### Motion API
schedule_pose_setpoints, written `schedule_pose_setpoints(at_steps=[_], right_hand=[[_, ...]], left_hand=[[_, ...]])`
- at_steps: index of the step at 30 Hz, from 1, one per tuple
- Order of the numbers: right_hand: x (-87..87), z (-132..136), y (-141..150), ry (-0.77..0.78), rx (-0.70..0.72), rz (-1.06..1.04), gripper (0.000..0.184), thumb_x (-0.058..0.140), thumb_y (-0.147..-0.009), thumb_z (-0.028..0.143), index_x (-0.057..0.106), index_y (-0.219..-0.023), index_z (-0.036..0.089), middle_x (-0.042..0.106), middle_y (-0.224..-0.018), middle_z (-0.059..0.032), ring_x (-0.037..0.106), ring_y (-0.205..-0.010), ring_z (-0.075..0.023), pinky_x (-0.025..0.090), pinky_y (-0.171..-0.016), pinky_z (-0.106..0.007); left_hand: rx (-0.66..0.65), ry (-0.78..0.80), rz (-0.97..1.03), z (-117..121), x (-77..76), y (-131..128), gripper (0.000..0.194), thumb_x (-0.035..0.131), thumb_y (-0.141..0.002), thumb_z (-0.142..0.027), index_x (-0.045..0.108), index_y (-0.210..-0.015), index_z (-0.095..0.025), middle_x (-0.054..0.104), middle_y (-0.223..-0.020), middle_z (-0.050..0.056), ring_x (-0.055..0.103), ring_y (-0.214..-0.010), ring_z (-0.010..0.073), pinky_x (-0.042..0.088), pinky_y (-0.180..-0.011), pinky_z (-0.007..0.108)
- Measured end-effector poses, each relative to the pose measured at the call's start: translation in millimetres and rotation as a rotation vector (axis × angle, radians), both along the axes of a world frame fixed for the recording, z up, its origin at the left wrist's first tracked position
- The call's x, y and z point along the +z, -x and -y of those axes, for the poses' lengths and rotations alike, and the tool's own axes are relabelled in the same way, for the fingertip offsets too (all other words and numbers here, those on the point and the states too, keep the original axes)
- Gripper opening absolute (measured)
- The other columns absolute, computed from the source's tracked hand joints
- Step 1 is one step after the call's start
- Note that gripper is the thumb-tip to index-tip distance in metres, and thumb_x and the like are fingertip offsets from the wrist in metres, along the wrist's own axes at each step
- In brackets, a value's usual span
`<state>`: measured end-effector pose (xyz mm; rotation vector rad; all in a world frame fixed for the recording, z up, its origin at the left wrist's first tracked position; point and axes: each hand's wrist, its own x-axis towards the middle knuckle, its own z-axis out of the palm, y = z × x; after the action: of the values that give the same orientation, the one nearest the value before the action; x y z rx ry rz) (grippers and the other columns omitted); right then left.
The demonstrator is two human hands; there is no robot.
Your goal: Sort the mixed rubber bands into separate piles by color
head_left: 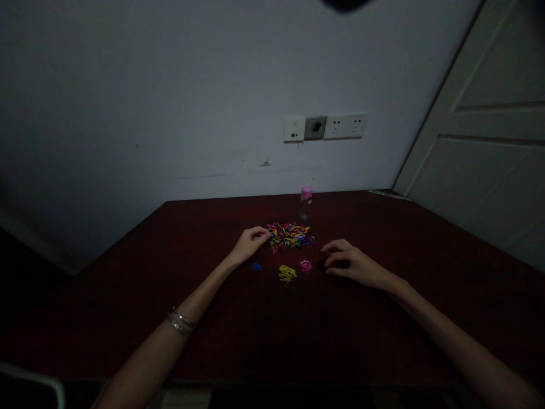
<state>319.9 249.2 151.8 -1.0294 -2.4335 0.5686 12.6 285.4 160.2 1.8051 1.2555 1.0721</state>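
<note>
A heap of small mixed-colour loops (290,235) lies on a dark red-brown table (383,318). My left hand (251,242) rests at the heap's left edge, fingers curled in a pinch on something too small to make out. In front of the heap lie three little sorted groups: blue (256,266), yellow (287,274) and pink (305,265). My right hand (351,262) lies on the table just right of the pink group, fingers bent and drawn together; what is under them is hidden. Thin bangles circle my left forearm.
A small clear bottle with a pink cap (305,203) stands behind the heap. The table abuts a pale wall with a row of sockets (326,126). A light-coloured door (489,130) stands at the right. The room is dim.
</note>
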Motion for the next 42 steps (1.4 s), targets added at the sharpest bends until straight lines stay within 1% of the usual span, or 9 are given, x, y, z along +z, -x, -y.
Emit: schedule_pose_setpoints(at_steps=[10, 16, 22, 25, 27, 30, 35, 39, 42], right_hand=[[2.7, 5, 2, 0.002, -0.006, -0.012, 0.022, 0.061, -0.074, 0.042, 0.068, -0.083, 0.023, 0.053, -0.112, -0.0067, 0.046, -0.106, -0.0234, 0.04, -0.09, -0.04], [9.9, 1, -1, -0.021, -0.057, -0.14, 0.021, 0.059, -0.076, 0.041, 0.068, -0.083, 0.023, 0.056, -0.108, -0.0058, 0.052, -0.102, -0.022, 0.041, -0.09, -0.039], [32.5, -22, 5, -0.094, -0.085, -0.227, 0.019, 0.055, -0.078, 0.038, 0.068, -0.08, 0.023, 0.059, -0.102, -0.0053, 0.056, -0.094, -0.0216, 0.044, -0.085, -0.04], [38.1, -40, 14, -0.138, -0.088, -0.234, 0.019, 0.055, -0.078, 0.037, 0.068, -0.079, 0.023, 0.06, -0.098, -0.0057, 0.057, -0.091, -0.0219, 0.045, -0.084, -0.042], [35.5, -51, 21, -0.153, -0.1, -0.269, 0.019, 0.055, -0.078, 0.037, 0.068, -0.077, 0.023, 0.061, -0.096, -0.0061, 0.058, -0.089, -0.0218, 0.046, -0.083, -0.041], [25.3, -59, 29, -0.163, -0.119, -0.326, 0.02, 0.054, -0.078, 0.036, 0.067, -0.078, 0.022, 0.063, -0.092, -0.0063, 0.059, -0.086, -0.0213, 0.047, -0.082, -0.04], [11.9, -53, 29, -0.148, -0.124, -0.301, 0.022, 0.053, -0.079, 0.037, 0.067, -0.082, 0.02, 0.064, -0.09, -0.0064, 0.059, -0.085, -0.0205, 0.048, -0.08, -0.039], [10.2, -47, 25, -0.169, -0.133, -0.302, 0.023, 0.052, -0.079, 0.036, 0.068, -0.083, 0.02, 0.064, -0.091, -0.0067, 0.059, -0.085, -0.0206, 0.048, -0.079, -0.039], [11.4, -46, 25, -0.188, -0.128, -0.307, 0.022, 0.052, -0.08, 0.036, 0.068, -0.082, 0.02, 0.064, -0.091, -0.0069, 0.059, -0.086, -0.0206, 0.048, -0.079, -0.039]], left_hand=[[0.011, 0.025, 0.034, -3, -3.5, 3, 0.026, 0.056, -0.073, -0.034, 0.064, -0.08, -0.011, 0.053, -0.054, -0.001, 0.043, -0.048, 0.0083, 0.033, -0.044, 0.019], [0.07, 0.01, 0.0, -8, -5.5, 8, 0.027, 0.057, -0.072, -0.035, 0.065, -0.079, -0.01, 0.055, -0.055, -0.001, 0.045, -0.049, 0.0088, 0.034, -0.047, 0.019], [0.109, -0.098, -0.236, -19, -8.8, 30, 0.022, 0.058, -0.07, -0.03, 0.067, -0.077, -0.011, 0.059, -0.064, 0.002, 0.049, -0.058, 0.011, 0.037, -0.053, 0.021], [0.113, -0.137, -0.335, -23, -12.2, 38, 0.02, 0.058, -0.07, -0.026, 0.069, -0.08, -0.012, 0.062, -0.071, 0.004, 0.051, -0.063, 0.0124, 0.04, -0.058, 0.022], [0.097, -0.154, -0.37, -24, -15.0, 41, 0.02, 0.058, -0.071, -0.026, 0.069, -0.083, -0.013, 0.062, -0.075, 0.004, 0.052, -0.066, 0.013, 0.041, -0.061, 0.023], [0.058, -0.173, -0.402, -25, -19.3, 40, 0.023, 0.058, -0.073, -0.028, 0.069, -0.088, -0.014, 0.06, -0.076, 0.004, 0.051, -0.065, 0.0129, 0.041, -0.061, 0.023], [0.024, -0.244, -0.458, -27, -25.7, 33, 0.026, 0.057, -0.076, -0.031, 0.067, -0.094, -0.015, 0.059, -0.077, 0.004, 0.052, -0.068, 0.0133, 0.04, -0.064, 0.024], [0.024, -0.271, -0.504, -27, -27.5, 29, 0.026, 0.056, -0.078, -0.032, 0.067, -0.096, -0.017, 0.059, -0.08, 0.004, 0.053, -0.07, 0.0136, 0.04, -0.065, 0.024], [0.036, -0.296, -0.516, -24, -24.9, 28, 0.025, 0.057, -0.077, -0.031, 0.066, -0.096, -0.019, 0.058, -0.08, 0.003, 0.053, -0.071, 0.0138, 0.04, -0.065, 0.024]])
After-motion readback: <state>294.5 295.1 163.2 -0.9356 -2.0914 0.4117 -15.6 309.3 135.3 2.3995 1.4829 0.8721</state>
